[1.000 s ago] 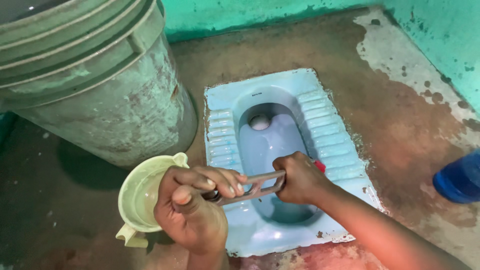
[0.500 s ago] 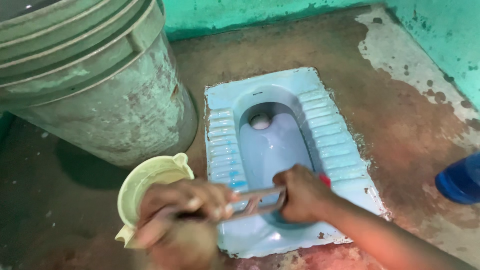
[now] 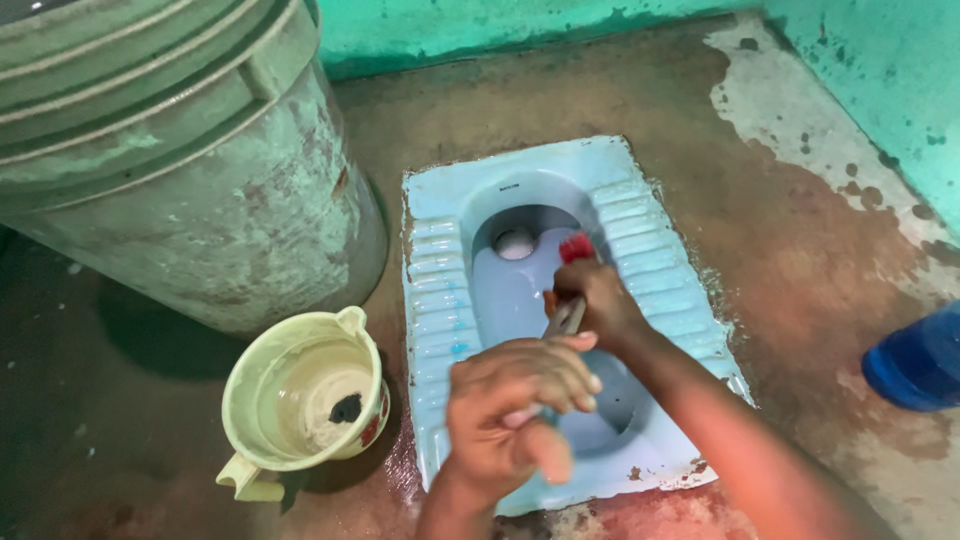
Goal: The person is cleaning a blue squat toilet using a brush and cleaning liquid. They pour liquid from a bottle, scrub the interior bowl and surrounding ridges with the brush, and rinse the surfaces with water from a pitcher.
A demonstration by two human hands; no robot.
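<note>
Swinging from crosswise to lengthwise, the grey-handled, red-bristled scrub brush (image 3: 572,270) now reaches deeper into the pale-blue ceramic squat pan (image 3: 520,190), left hand (image 3: 515,415) and right hand (image 3: 595,300) both wrapped tight around its handle.

I have swung the brush (image 3: 567,300) from lying crosswise to pointing up the toilet pan (image 3: 520,180); my right hand (image 3: 598,300) has pushed towards the drain, and my left hand (image 3: 515,410) has moved off the jug (image 3: 300,400).

Brush handle (image 3: 565,318) mostly hidden, perhaps
</note>
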